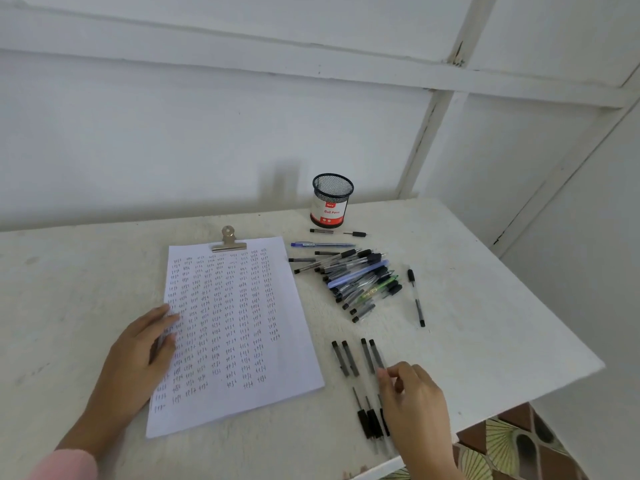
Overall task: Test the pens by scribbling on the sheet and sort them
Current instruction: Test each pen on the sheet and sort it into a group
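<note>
A white sheet (242,403) covered with small handwritten test marks lies on the white table under a metal clip (228,239). My left hand (138,355) rests flat on the sheet's left edge, fingers fairly straight. To the right of the sheet lies a short row of clear black-capped pens (346,360), side by side. My right hand (412,403) is over the right end of this row. Its thumb and forefinger pinch the rightmost pen (376,355), which lies on the table. A loose pile of pens (360,278) sits further back.
A black mesh pen cup (331,200) stands at the back by the wall, with one pen (337,232) and a blue pen (322,244) in front of it. A single pen (415,299) lies right of the pile. The table edge (519,400) runs close to my right hand.
</note>
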